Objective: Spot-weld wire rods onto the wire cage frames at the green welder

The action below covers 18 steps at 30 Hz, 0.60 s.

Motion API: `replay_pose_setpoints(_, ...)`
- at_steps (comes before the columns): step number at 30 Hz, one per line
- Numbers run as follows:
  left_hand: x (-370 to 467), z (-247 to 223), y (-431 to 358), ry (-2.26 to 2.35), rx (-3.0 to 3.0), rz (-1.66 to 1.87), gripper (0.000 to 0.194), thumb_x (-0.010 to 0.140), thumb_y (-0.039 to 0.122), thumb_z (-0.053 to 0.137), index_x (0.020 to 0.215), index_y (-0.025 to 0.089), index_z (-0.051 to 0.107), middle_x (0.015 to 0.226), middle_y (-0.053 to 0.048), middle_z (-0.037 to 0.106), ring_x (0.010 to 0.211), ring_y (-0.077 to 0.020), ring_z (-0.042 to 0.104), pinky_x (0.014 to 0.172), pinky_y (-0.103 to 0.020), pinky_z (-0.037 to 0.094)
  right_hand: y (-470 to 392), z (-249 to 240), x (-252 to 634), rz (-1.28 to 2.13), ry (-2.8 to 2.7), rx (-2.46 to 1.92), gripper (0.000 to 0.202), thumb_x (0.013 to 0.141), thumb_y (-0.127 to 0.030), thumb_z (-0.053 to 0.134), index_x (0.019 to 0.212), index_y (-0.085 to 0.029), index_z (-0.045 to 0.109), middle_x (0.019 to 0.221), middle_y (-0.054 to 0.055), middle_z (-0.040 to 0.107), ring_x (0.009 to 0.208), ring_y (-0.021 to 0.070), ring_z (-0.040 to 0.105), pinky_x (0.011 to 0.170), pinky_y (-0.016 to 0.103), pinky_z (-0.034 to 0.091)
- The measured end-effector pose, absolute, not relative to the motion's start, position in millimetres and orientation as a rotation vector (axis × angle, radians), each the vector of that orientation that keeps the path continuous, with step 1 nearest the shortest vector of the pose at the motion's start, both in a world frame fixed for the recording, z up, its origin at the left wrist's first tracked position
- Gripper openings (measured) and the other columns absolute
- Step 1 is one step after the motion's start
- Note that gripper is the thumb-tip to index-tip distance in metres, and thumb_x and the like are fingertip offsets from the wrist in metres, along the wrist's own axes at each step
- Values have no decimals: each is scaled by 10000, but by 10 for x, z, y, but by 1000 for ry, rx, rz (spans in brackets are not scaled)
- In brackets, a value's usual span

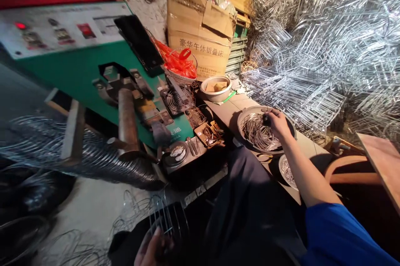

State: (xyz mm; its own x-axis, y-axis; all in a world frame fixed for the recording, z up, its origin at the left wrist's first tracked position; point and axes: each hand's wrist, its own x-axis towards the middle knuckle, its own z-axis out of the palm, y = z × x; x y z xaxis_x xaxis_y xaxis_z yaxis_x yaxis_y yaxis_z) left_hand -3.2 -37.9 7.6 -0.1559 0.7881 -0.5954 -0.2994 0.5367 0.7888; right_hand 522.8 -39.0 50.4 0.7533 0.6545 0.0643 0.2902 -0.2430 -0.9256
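Low at the bottom of the view, my left hand (153, 246) is closed round a bent wire frame (168, 218), its thin metal loops sticking up above the fingers. My right hand (276, 122) reaches over a wide basin (290, 126) full of bent wire pieces (258, 130). Its fingers are curled together with dark coverings at the tips; whatever they pinch is too small to make out. Left of my legs stands a green machine (71, 66) with a thick metal post (127, 120) and clamps.
A small bowl of metal bits (287, 170) sits beside the basin. Behind are a pale bowl (216, 87), a cardboard box (200, 36) and a large heap of wire racks (312, 57). A phone (140, 43) leans on the machine. Wire coils (125, 166) lie below it.
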Motion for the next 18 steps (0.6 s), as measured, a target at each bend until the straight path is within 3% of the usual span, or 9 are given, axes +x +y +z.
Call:
replay_pose_setpoints(3,8,97,-282,1365,409,1067,447,429,286,911,790,186,666,577,57,567,485,-94,528,453,-188,468,-316,803,4880,683,-790,-1356,355,813,-405,599,1068,-164,651,793,29,639,639,128,566,666,277,503)
replay_pose_setpoints(6,78,109,-228,1292,432,1126,427,477,301,906,785,174,640,555,73,534,458,-79,505,440,-178,453,-187,921,4492,798,-837,-1266,335,768,-499,700,827,-172,660,655,-17,545,551,91,442,565,234,419)
replay_pose_setpoints(8,101,119,-228,1258,467,1152,420,502,317,904,776,167,623,545,78,520,451,-81,509,442,-183,453,-140,917,4249,798,-854,-1245,391,782,-562,699,740,-179,631,645,-21,523,541,85,398,537,227,379)
replay_pose_setpoints(14,56,147,-278,1217,551,1161,518,520,338,912,940,153,672,588,69,560,449,-78,520,422,-178,435,-161,791,3585,1005,-1139,-1323,494,851,-663,580,777,-185,679,744,29,618,695,154,508,642,269,415)
replay_pose_setpoints(18,29,142,-269,1204,573,1176,574,562,347,900,1047,148,666,647,53,599,447,-72,524,423,-182,433,-63,662,3282,1002,-1323,-1396,546,860,-668,551,634,-177,628,647,3,557,689,149,484,695,282,393)
